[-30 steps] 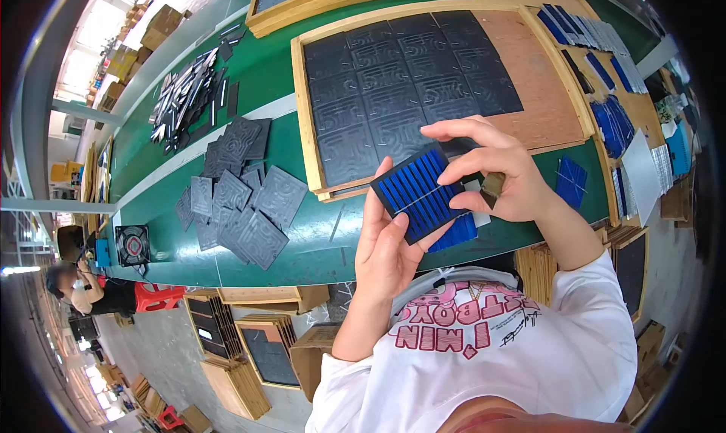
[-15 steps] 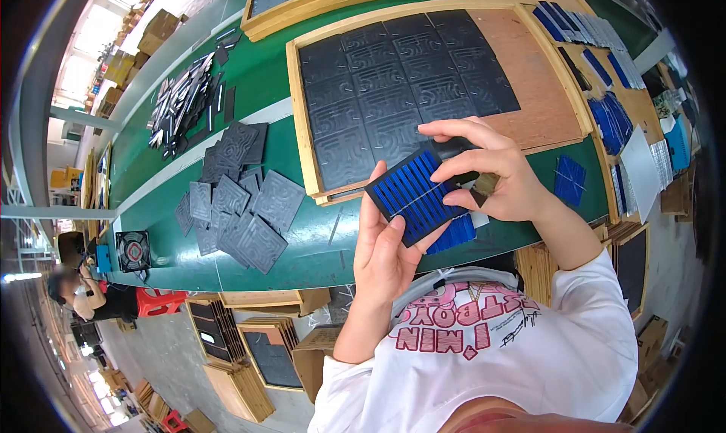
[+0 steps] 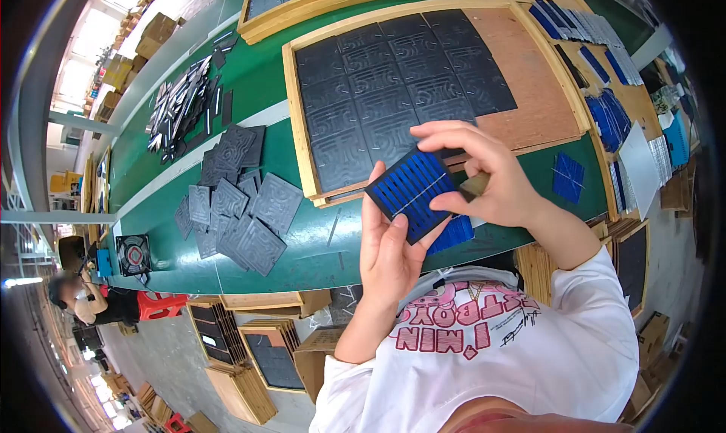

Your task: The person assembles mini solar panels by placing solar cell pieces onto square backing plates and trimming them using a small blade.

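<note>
A black-framed panel with blue cell strips (image 3: 411, 195) is held up over the near edge of the green table. My left hand (image 3: 387, 255) grips it from below, thumb on its lower edge. My right hand (image 3: 484, 176) is at its right side, thumb against the face and fingers curved above the upper corner; a small brownish block (image 3: 476, 183) sits within this hand, partly hidden. Blue cells (image 3: 454, 236) lie on the table just below the panel. Beyond the hands is a wooden-framed tray (image 3: 308, 157) with rows of black patterned squares.
Loose black squares (image 3: 253, 244) and a heap of dark strips (image 3: 180, 104) lie on the green table (image 3: 325, 259) at left. A small fan (image 3: 133, 254) stands at its left end. Blue cells (image 3: 607, 119) lie on a board at right. A seated person (image 3: 79, 301) is far left.
The fingers of my right hand have curled and shifted up off the panel's face, while its thumb has moved left onto it. The panel stays in my left hand.
</note>
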{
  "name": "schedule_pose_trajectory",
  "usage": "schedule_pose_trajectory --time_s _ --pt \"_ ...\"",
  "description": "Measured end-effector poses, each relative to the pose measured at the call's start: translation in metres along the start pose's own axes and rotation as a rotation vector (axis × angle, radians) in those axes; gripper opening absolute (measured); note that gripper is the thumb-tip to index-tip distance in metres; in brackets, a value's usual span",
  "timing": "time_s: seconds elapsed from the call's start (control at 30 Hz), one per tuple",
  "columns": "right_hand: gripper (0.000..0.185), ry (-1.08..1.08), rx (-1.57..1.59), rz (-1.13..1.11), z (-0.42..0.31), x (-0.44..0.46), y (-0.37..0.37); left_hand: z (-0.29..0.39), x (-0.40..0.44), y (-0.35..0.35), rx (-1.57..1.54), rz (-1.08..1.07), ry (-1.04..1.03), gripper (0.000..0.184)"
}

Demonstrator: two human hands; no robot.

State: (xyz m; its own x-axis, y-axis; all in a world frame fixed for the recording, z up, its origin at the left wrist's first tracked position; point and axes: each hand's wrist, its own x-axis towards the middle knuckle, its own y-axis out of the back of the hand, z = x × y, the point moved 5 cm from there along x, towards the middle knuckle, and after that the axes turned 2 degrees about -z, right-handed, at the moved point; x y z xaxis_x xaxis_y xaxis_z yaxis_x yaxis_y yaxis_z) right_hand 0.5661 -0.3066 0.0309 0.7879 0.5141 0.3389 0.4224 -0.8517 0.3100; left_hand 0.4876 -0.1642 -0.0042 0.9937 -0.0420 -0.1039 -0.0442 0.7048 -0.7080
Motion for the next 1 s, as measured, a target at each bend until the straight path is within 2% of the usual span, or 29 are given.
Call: schedule_pose_trajectory --time_s 0.1,0.23,0.33,0.43,0.47,0.57,0.7,0.8,0.9,0.93,1.0 --pt "0.064 -0.083 0.032 0.008 0.003 0.0 -0.011 -0.008 -0.002 -0.003 0.071 -0.005 0.014 0.067" --pt "0.064 -0.075 0.044 0.005 0.008 0.0 -0.009 -0.012 -0.002 -0.007 0.083 -0.047 -0.009 0.066" --pt "0.061 -0.152 0.146 0.032 0.013 -0.001 -0.001 -0.009 -0.002 -0.007 0.056 -0.061 -0.025 0.065" --pt "0.056 -0.19 0.109 0.016 0.015 0.0 0.012 -0.004 -0.002 -0.005 0.025 -0.05 -0.039 0.064" --pt "0.048 -0.203 0.204 0.024 0.016 0.0 0.013 -0.002 -0.002 -0.004 0.018 -0.043 -0.04 0.064" --pt "0.04 -0.327 0.365 -0.01 0.021 -0.004 0.013 -0.002 -0.001 -0.001 -0.001 -0.039 -0.043 0.066" --pt "0.037 -0.327 0.381 0.051 0.018 -0.005 0.014 0.0 0.0 -0.001 -0.073 -0.018 -0.071 0.068" --pt "0.037 -0.316 0.353 0.084 0.015 -0.006 0.02 0.006 0.002 0.021 0.504 0.014 -0.497 0.053" --pt "0.038 -0.262 0.305 0.092 0.016 -0.006 0.02 0.013 -0.005 0.038 0.649 0.034 -0.411 0.033" --pt "0.039 -0.238 0.293 0.085 0.017 -0.007 0.019 0.011 -0.007 0.036 0.638 0.14 -0.411 0.013" --pt "0.038 -0.217 0.286 0.075 0.016 -0.007 0.015 0.01 -0.006 0.035 0.623 0.137 -0.372 0.011"
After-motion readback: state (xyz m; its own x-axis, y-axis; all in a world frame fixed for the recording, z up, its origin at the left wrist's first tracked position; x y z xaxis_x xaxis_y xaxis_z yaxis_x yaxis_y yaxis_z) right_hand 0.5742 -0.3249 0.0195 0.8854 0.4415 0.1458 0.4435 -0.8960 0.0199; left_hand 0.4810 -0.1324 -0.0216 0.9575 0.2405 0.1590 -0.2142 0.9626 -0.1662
